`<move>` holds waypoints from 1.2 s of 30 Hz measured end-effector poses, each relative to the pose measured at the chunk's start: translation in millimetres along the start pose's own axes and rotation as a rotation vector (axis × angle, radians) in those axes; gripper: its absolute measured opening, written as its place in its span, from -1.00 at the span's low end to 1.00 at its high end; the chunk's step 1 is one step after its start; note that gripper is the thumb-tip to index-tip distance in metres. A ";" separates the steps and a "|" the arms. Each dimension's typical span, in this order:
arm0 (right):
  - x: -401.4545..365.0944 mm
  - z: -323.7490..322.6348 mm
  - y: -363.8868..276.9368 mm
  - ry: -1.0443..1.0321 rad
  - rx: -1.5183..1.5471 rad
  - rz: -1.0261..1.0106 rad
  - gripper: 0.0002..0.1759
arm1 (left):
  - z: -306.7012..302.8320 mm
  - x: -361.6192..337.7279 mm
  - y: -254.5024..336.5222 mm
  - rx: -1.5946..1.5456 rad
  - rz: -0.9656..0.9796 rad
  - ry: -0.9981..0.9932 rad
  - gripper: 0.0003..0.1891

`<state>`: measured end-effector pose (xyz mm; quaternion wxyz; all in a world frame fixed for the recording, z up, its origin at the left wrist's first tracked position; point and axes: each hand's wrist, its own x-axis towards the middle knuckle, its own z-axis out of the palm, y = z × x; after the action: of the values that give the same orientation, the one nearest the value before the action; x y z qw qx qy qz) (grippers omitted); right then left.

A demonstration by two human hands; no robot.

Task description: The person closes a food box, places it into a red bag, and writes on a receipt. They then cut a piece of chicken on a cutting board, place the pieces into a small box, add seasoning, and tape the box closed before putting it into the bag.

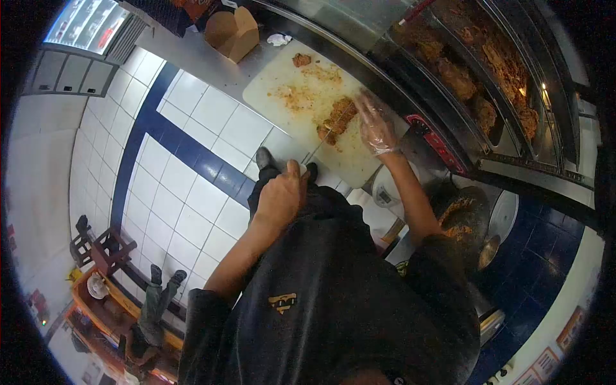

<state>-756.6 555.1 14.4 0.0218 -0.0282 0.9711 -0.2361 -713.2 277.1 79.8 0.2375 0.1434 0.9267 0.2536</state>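
My left hand (281,197) is bare and closed round the handle of a knife. The thin blade (314,152) reaches up and right to the fried, breaded meat (340,115), which lies in cut pieces on a pale cutting board (273,83). My right hand (375,125) wears a clear plastic glove and lies at the far end of the meat, fingers stretched out and touching its edge. A small separate piece (301,59) sits near the board's upper edge. Brown crumbs and grease stains surround the meat.
An open cardboard box (232,35) and crumpled white paper (279,40) sit beyond the board. At the right are a heated display case (449,157) with fried food, a white scale (385,192) and a dark pan (463,212). Another person's legs (157,301) show at lower left.
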 end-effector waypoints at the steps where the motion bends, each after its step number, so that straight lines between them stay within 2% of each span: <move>1: 1.6 2.9 4.1 0.005 -0.011 -0.038 -0.22 | -0.2 0.0 1.3 0.000 -0.004 0.001 -0.67; 3: 6.1 11.2 15.9 0.006 -0.018 -0.081 -0.21 | -3.0 -0.3 4.0 -0.012 -0.037 -0.020 -0.68; 5: 11.5 22.9 32.6 0.174 -0.141 -0.286 -0.19 | -1.9 0.0 2.2 -0.039 -0.038 -0.028 -0.69; 8: 15.0 38.3 50.0 0.192 -0.250 -0.356 -0.20 | -2.6 2.2 3.6 -0.028 -0.022 -0.027 -0.69; 12: 12.7 43.8 51.0 0.090 -0.203 -0.228 -0.23 | -1.2 7.4 4.6 -0.003 -0.056 -0.041 -0.69; 14: 16.9 47.4 48.6 0.216 -0.211 -0.323 -0.27 | 5.3 13.0 -0.9 0.012 -0.057 -0.040 -0.69; 15: 17.9 50.2 48.8 0.212 -0.206 -0.319 -0.27 | 10.0 16.1 -5.6 0.027 -0.051 -0.038 -0.69; 17: 17.5 53.3 48.4 0.049 0.292 -0.057 -0.33 | 18.7 23.3 -16.9 0.027 -0.041 -0.051 -0.69; 18: 17.2 58.7 50.4 0.044 0.294 -0.059 -0.33 | 21.9 24.8 -21.3 0.031 -0.021 -0.052 -0.69; 20: 25.5 64.7 54.8 0.351 -0.221 -0.322 -0.42 | 29.0 30.3 -24.4 0.020 -0.025 -0.043 -0.68; 21: 26.1 59.4 51.7 0.348 -0.220 -0.338 -0.42 | 32.8 27.9 -24.6 0.006 -0.041 -0.041 -0.67; 23: 21.6 45.4 46.7 -0.007 0.404 0.007 -0.45 | 41.3 28.9 -28.1 -0.002 -0.025 -0.015 -0.66; 24: 23.7 47.4 49.2 -0.015 0.403 -0.015 -0.45 | 42.6 28.5 -29.8 -0.004 -0.009 0.001 -0.66; 26: 24.5 61.0 56.8 0.077 0.614 -0.082 -0.35 | 39.6 28.5 -28.8 0.016 -0.017 0.021 -0.66; 27: 21.4 52.4 46.4 0.073 0.609 -0.092 -0.35 | 40.4 26.6 -27.4 0.040 -0.005 0.021 -0.66; 29: 21.9 16.3 20.1 0.077 0.044 -0.104 -0.45 | 45.3 24.6 -21.7 0.068 -0.006 0.020 -0.65; 30: 20.9 18.6 22.2 0.079 0.035 -0.112 -0.45 | 47.7 23.6 -20.3 0.105 -0.014 0.001 -0.65; 32: 18.5 26.7 23.7 0.094 0.018 -0.060 -0.27 | 57.2 24.7 -26.6 0.063 -0.001 0.058 -0.66; 33: 19.5 24.9 13.5 0.108 0.018 -0.062 -0.27 | 57.6 28.7 -30.9 0.035 0.021 0.106 -0.66; 35: 1.3 24.2 -16.0 0.146 0.160 -0.060 0.04 | 56.6 23.9 -25.5 0.042 0.013 0.077 -0.67; 36: 1.7 28.8 -19.8 0.165 0.157 -0.062 0.04 | 51.1 30.3 -23.5 0.058 0.015 0.068 -0.67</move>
<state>-755.9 524.2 -2.1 -0.0635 -0.0367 0.9468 -0.3133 -716.1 289.8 17.2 0.1997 0.1487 0.9400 0.2331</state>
